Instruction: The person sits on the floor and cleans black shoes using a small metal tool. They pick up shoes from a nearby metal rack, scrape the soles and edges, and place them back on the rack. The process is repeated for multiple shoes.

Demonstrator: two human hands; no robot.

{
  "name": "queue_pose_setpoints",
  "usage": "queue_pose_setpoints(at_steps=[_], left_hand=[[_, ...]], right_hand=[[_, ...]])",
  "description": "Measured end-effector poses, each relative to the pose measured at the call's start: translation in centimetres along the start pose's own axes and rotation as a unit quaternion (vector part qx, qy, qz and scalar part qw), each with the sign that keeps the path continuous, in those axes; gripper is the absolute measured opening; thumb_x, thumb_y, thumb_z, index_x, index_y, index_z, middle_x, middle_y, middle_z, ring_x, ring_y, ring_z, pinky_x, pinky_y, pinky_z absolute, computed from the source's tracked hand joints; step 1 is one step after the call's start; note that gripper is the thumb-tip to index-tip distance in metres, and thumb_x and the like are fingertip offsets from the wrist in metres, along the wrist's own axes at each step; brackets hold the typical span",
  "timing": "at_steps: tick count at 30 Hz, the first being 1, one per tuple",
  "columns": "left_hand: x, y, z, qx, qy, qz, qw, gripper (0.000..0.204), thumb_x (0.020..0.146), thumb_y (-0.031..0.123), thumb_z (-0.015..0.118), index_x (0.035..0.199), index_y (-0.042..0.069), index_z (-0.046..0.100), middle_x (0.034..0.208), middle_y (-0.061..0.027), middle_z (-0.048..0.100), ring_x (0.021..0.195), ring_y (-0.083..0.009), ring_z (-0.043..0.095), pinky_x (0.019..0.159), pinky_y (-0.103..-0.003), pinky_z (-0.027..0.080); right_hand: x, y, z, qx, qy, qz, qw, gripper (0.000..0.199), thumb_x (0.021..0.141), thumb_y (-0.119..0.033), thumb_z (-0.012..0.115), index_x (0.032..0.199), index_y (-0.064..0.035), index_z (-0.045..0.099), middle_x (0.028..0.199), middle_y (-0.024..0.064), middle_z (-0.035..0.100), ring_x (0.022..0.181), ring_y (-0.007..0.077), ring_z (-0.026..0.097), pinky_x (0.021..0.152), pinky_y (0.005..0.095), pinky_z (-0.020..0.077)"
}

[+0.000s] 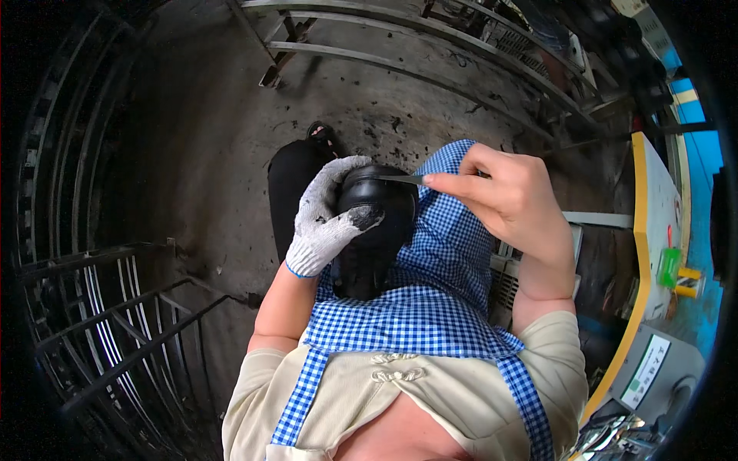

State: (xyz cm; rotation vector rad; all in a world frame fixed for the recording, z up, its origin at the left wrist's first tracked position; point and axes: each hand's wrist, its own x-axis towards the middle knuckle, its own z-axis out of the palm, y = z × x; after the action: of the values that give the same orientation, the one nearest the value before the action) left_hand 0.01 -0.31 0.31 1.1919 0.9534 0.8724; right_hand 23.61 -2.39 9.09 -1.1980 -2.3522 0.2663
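Observation:
A black leather shoe rests on my lap, its glossy rounded toe pointing away from me. My left hand, in a whitish knit glove with a dark-stained thumb, is wrapped round the toe end from the left. Pinched between thumb and fingers of my bare right hand is a thin, flat metal blade. The blade points left and lies across the toe, near the edge of the sole; whether its tip is pressed in cannot be made out. Shadow hides the shoe's laced, nearer part.
Blue checked apron covers my lap. Metal racks stand at left, and a metal frame crosses the far side. Dark scraps litter the floor. At right is a yellow-edged white panel with a green holder.

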Motion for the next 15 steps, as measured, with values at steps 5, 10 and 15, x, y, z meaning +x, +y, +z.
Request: queue_pose_setpoints(at_steps=[5, 10, 15], left_hand=[[0.0, -0.4, 0.0, -0.030, -0.001, -0.002, 1.000, 0.074, 0.060, 0.034, 0.078, 0.123, 0.004, 0.053, 0.117, -0.0081, 0.057, 0.110, -0.0204, 0.053, 0.099, -0.032, 0.039], [0.3, -0.4, 0.4, -0.028, -0.013, 0.003, 1.000, 0.074, 0.060, 0.033, 0.079, 0.122, 0.003, 0.053, 0.116, -0.0081, 0.057, 0.110, -0.0204, 0.054, 0.098, -0.032, 0.040], [0.1, -0.5, 0.0, -0.027, -0.007, 0.007, 1.000, 0.073, 0.061, 0.033, 0.078, 0.122, 0.003, 0.053, 0.116, -0.0082, 0.057, 0.109, -0.0202, 0.054, 0.098, -0.032, 0.040]], right_hand=[[-0.9, 0.3, -0.9, -0.009, -0.031, 0.007, 0.999, 0.025, 0.073, -0.009, 0.068, 0.096, -0.0157, 0.072, 0.070, 0.0044, 0.054, 0.056, 0.0189, 0.057, 0.048, 0.0304, 0.0440], [0.2, -0.3, 0.2, 0.015, -0.015, 0.016, 1.000, 0.026, 0.073, -0.005, 0.069, 0.097, -0.0128, 0.071, 0.069, 0.0056, 0.054, 0.053, 0.0184, 0.054, 0.045, 0.0284, 0.0409], [-0.4, 0.8, 1.4, 0.072, 0.008, 0.038, 0.997, 0.025, 0.077, -0.004, 0.067, 0.101, -0.0100, 0.070, 0.073, 0.0065, 0.057, 0.057, 0.0179, 0.056, 0.049, 0.0272, 0.0422]])
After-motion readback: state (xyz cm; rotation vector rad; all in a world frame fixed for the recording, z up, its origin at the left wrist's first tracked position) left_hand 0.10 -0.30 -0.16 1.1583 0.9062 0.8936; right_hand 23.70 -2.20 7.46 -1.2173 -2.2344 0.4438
